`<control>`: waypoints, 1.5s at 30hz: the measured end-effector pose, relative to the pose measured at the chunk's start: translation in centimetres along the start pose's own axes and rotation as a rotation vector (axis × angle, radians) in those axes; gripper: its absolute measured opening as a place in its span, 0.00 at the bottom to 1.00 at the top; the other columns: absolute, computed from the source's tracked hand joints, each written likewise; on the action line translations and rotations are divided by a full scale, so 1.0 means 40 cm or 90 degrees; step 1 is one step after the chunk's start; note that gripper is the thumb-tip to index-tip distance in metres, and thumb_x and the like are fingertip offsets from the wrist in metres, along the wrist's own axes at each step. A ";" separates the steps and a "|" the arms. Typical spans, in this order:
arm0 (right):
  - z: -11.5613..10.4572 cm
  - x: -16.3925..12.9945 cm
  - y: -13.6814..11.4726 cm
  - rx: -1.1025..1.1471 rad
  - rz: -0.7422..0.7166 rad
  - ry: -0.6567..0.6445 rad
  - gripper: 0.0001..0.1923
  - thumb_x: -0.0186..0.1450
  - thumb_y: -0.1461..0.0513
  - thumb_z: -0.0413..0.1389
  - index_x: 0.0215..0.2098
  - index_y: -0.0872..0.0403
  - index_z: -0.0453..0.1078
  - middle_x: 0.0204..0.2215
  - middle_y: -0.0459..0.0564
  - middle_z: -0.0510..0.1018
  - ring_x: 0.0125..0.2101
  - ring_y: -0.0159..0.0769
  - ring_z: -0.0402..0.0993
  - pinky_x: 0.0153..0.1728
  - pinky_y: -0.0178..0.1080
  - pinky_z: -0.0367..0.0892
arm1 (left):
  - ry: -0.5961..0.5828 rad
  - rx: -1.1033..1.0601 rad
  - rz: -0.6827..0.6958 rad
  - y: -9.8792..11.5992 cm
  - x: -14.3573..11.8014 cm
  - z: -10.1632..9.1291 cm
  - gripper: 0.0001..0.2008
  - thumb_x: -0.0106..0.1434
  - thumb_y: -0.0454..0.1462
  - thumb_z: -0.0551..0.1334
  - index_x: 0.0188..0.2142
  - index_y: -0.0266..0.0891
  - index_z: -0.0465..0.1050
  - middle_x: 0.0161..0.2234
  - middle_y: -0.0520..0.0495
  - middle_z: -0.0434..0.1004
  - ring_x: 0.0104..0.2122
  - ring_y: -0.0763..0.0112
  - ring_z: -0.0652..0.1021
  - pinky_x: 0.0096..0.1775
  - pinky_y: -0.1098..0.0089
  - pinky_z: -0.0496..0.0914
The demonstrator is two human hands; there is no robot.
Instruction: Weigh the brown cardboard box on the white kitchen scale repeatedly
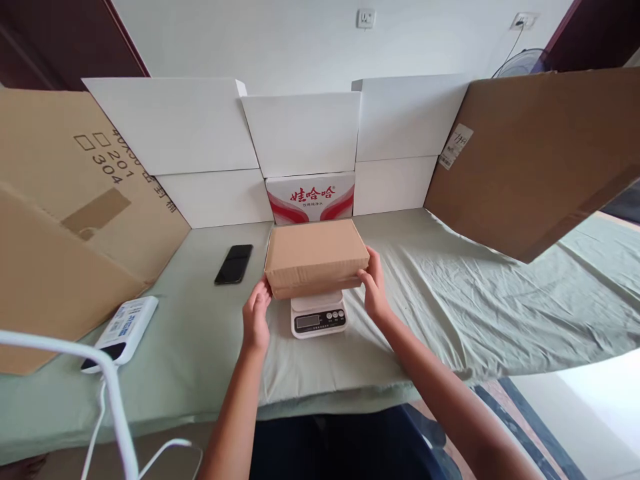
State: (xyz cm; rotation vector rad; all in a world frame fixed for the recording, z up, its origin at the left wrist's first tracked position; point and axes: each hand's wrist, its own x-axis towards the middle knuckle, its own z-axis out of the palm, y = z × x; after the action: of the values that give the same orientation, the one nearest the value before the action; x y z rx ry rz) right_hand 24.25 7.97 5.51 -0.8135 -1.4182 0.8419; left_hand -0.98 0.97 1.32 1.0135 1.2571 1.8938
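Note:
A closed brown cardboard box sits on or just above a small white kitchen scale; I cannot tell whether it rests its weight there. The box hides the scale's platform, while the display and buttons face me. At the box's front left corner, my left hand holds its side, with some fingers hidden. My right hand grips the right side, thumb on the front face and fingers round the edge.
A black phone lies left of the box. Further left are a white power bank-like device and a white cable. White boxes and a red-and-white carton line the back. Large cardboard panels flank the cloth-covered table.

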 end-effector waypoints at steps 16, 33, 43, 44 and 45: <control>0.105 0.174 0.252 0.028 -0.041 -0.014 0.34 0.63 0.55 0.54 0.66 0.50 0.54 0.67 0.54 0.62 0.66 0.50 0.57 0.68 0.53 0.54 | 0.002 0.011 -0.023 -0.143 0.271 0.073 0.26 0.60 0.60 0.61 0.44 0.41 0.72 0.52 0.37 0.78 0.57 0.56 0.76 0.59 0.57 0.67; 0.104 0.178 0.239 0.031 0.040 -0.002 0.32 0.61 0.60 0.52 0.64 0.48 0.57 0.64 0.52 0.65 0.63 0.48 0.61 0.64 0.52 0.61 | -0.010 0.027 -0.016 -0.140 0.268 0.076 0.27 0.62 0.59 0.60 0.48 0.41 0.74 0.51 0.37 0.79 0.56 0.56 0.77 0.57 0.59 0.70; 0.105 0.176 0.228 0.029 0.057 0.002 0.32 0.61 0.58 0.51 0.65 0.49 0.57 0.66 0.54 0.63 0.64 0.50 0.60 0.64 0.55 0.60 | -0.007 0.013 -0.019 -0.137 0.260 0.070 0.29 0.63 0.59 0.60 0.54 0.42 0.73 0.60 0.38 0.74 0.62 0.56 0.73 0.61 0.59 0.66; 0.105 0.176 0.228 0.028 0.059 0.004 0.32 0.61 0.58 0.51 0.64 0.49 0.57 0.66 0.54 0.63 0.63 0.50 0.60 0.63 0.55 0.61 | -0.006 0.014 -0.017 -0.137 0.260 0.069 0.29 0.63 0.59 0.59 0.54 0.42 0.73 0.60 0.38 0.74 0.62 0.56 0.72 0.61 0.59 0.66; 0.105 0.176 0.228 0.027 0.059 0.008 0.32 0.61 0.58 0.51 0.64 0.49 0.58 0.65 0.54 0.64 0.63 0.50 0.61 0.63 0.55 0.61 | -0.009 0.017 -0.016 -0.137 0.259 0.070 0.29 0.63 0.59 0.59 0.54 0.42 0.73 0.60 0.37 0.74 0.62 0.56 0.73 0.61 0.59 0.66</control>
State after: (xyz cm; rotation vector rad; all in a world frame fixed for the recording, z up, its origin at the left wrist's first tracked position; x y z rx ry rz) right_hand 19.82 18.47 0.99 -0.8562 -1.3552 0.9336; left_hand -3.22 12.67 -0.54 1.0187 1.2839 1.8533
